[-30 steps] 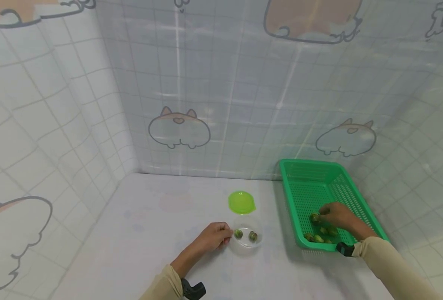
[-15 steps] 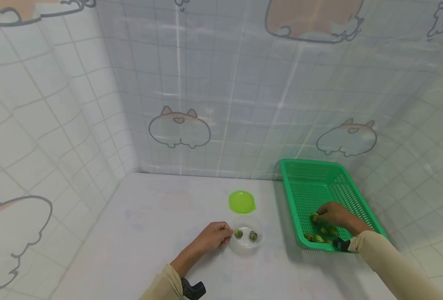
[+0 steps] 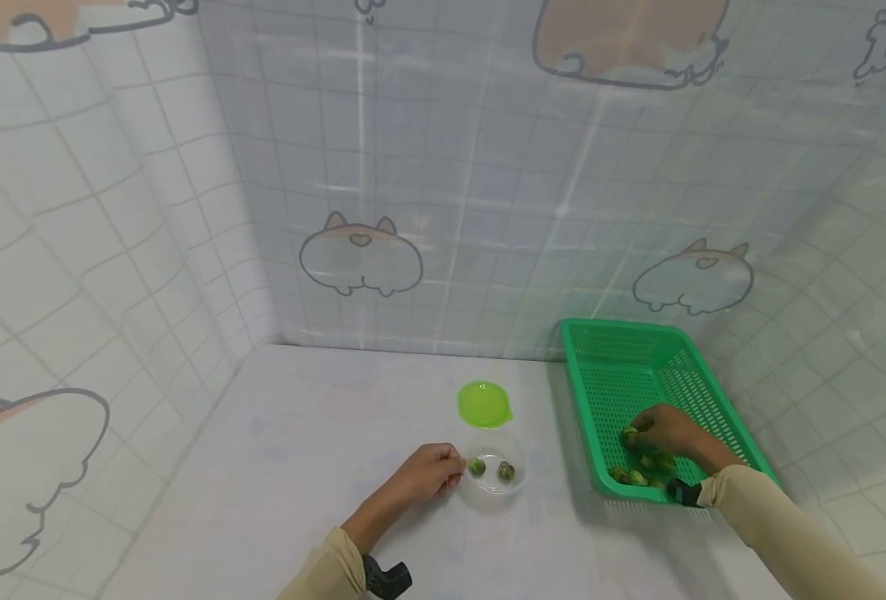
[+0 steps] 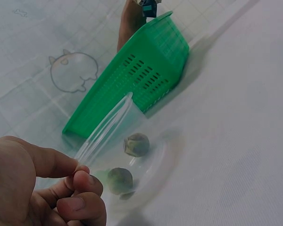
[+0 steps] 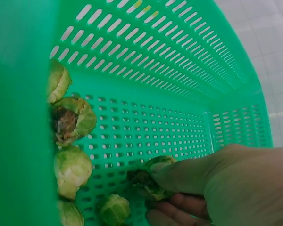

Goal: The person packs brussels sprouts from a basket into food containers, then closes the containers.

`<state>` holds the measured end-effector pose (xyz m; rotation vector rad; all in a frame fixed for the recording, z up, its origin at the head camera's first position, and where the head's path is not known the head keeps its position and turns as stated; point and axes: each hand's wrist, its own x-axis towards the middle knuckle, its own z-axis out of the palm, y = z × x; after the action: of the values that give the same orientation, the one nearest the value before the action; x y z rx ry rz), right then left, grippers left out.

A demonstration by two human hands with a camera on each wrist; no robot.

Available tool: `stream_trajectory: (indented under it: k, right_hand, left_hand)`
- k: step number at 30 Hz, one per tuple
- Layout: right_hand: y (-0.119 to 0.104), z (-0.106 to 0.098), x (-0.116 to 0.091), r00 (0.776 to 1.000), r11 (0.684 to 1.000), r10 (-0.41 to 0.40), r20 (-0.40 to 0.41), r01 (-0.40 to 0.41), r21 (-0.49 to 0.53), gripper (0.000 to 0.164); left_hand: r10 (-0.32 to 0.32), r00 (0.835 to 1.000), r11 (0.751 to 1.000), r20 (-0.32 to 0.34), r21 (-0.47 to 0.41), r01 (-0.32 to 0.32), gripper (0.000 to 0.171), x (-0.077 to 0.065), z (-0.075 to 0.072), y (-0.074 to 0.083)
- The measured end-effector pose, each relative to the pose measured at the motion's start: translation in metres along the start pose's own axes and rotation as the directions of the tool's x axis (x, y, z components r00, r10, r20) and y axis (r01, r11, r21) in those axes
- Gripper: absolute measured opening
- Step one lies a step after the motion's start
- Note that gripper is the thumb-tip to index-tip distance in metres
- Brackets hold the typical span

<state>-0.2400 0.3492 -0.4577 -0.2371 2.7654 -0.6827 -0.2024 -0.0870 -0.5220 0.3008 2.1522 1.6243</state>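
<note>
My left hand [image 3: 426,475] pinches the rim of a clear plastic bowl [image 4: 146,176] between thumb and fingers. Two Brussels sprouts lie in the bowl: a greener one [image 3: 476,467] near that hand and a darker one [image 3: 506,472] to its right. Over at the right, my right hand [image 3: 671,429] reaches down into a green perforated basket [image 3: 579,400]. Its thumb and fingers grip a Brussels sprout [image 5: 151,181] with a brown, blemished end, low over the basket floor. Several other sprouts [image 5: 73,169] lie along the basket's near wall.
A lime-green lid [image 3: 483,405] lies flat on the white table [image 3: 322,425] just behind the bowl. Grid-patterned sheets with cartoon animals [image 3: 443,183] hang behind and at both sides, close to the basket's far end.
Almost nothing differs. My right hand shifts very slightly leftward in the basket with the sprout; my left hand and the bowl stay where they are.
</note>
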Motion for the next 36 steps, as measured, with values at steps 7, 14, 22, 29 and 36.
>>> stream_trajectory:
  k: [7, 14, 22, 29, 36]
  right_hand:
    - [0.0, -0.002, -0.004, 0.999, 1.0, -0.029, -0.032, 0.029, -0.001, 0.034]
    - [-0.001, -0.003, -0.008, 0.998, 0.999, -0.036, -0.05, 0.037, 0.014, 0.035]
    - [-0.015, -0.009, -0.017, 0.995, 0.997, -0.057, -0.08, 0.061, 0.045, 0.037]
    - [-0.026, -0.015, -0.024, 0.995, 0.994, -0.043, -0.092, 0.052, 0.094, 0.042]
    - [-0.037, -0.017, -0.027, 0.995, 0.99, -0.057, -0.085, 0.067, 0.124, 0.049]
  left_hand:
    - [0.004, 1.0, 1.0, -0.001, 0.009, -0.004, 0.023, 0.001, 0.0, 0.0]
    - [0.0, 1.0, 1.0, -0.008, 0.022, 0.0, 0.022, 0.001, 0.001, -0.001]
    - [0.001, 1.0, 1.0, -0.008, 0.006, -0.001, 0.021, -0.002, 0.002, 0.0]
    - [-0.003, 1.0, 1.0, -0.016, 0.029, 0.003, 0.022, -0.002, 0.004, 0.0]
    - [-0.001, 1.0, 0.999, -0.017, 0.036, 0.001, 0.022, -0.003, 0.004, 0.001]
